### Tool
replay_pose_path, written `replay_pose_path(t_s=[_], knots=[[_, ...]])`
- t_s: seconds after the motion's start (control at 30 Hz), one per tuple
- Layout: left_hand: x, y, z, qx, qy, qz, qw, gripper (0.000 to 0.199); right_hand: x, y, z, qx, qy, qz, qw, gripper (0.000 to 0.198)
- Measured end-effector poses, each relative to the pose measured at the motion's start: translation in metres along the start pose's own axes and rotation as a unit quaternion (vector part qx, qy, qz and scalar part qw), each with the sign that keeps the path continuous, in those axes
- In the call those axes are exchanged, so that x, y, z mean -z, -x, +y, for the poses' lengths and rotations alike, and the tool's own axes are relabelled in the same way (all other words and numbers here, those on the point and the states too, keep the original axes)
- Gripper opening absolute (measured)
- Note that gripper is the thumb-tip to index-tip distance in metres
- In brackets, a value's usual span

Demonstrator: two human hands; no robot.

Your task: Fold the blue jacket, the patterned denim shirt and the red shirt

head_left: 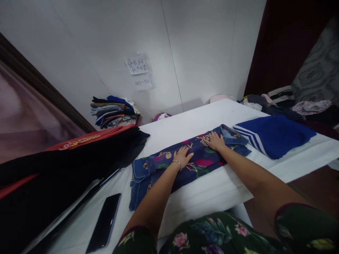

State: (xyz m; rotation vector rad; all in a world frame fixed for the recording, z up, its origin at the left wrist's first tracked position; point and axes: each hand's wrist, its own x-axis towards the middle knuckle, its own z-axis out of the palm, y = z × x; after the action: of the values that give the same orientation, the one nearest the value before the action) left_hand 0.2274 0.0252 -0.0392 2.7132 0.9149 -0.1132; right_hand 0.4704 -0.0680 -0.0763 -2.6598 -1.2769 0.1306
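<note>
A patterned shirt (190, 155) with denim collar and cuffs lies folded lengthwise across the white table. My left hand (182, 157) rests flat on its middle, fingers spread, a bracelet at the wrist. Nearer the collar, my right hand (214, 141) presses flat on the cloth with its fingers apart. The denim collar (233, 135) points to the right, and a denim cuff (140, 171) shows at the left end. Neither hand grips the fabric.
A folded blue garment (275, 135) with white stripes lies right of the shirt. Black clothing (79, 158) is heaped on the left, above a phone (104, 222). A stack of folded clothes (113, 112) stands by the wall, below paper notes (139, 65). More clothes (280, 102) lie behind, right.
</note>
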Motion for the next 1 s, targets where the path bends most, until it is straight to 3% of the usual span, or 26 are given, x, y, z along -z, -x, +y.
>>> replay_pose_path(t_s=[0.1, 0.23, 0.47, 0.6, 0.77, 0.9, 1.0], knots=[[0.01, 0.022, -0.032, 0.077, -0.075, 0.057, 0.993, 0.066, 0.002, 0.003, -0.002, 0.002, 0.002, 0.009, 1.0, 0.077], [0.009, 0.046, -0.067, 0.171, -0.087, 0.05, 0.98, 0.071, 0.003, 0.005, -0.004, 0.001, 0.003, 0.001, 1.0, 0.075], [0.001, 0.047, -0.064, 0.171, -0.089, 0.055, 0.98, 0.073, 0.021, 0.001, -0.01, 0.002, -0.009, -0.019, 1.0, 0.067], [-0.001, 0.046, -0.067, 0.17, -0.085, 0.055, 0.98, 0.076, 0.028, 0.013, -0.042, 0.089, -0.013, 0.045, 0.995, 0.068], [-0.005, 0.045, -0.067, 0.168, -0.083, 0.064, 0.98, 0.076, 0.008, 0.044, -0.074, 0.193, 0.004, -0.023, 0.981, 0.068], [0.003, 0.046, -0.067, 0.162, -0.064, 0.059, 0.983, 0.073, -0.004, 0.053, -0.073, 0.181, 0.008, -0.037, 0.983, 0.067], [0.013, 0.058, -0.083, 0.187, -0.063, 0.053, 0.979, 0.072, -0.003, 0.053, -0.072, 0.174, 0.005, -0.036, 0.984, 0.068]])
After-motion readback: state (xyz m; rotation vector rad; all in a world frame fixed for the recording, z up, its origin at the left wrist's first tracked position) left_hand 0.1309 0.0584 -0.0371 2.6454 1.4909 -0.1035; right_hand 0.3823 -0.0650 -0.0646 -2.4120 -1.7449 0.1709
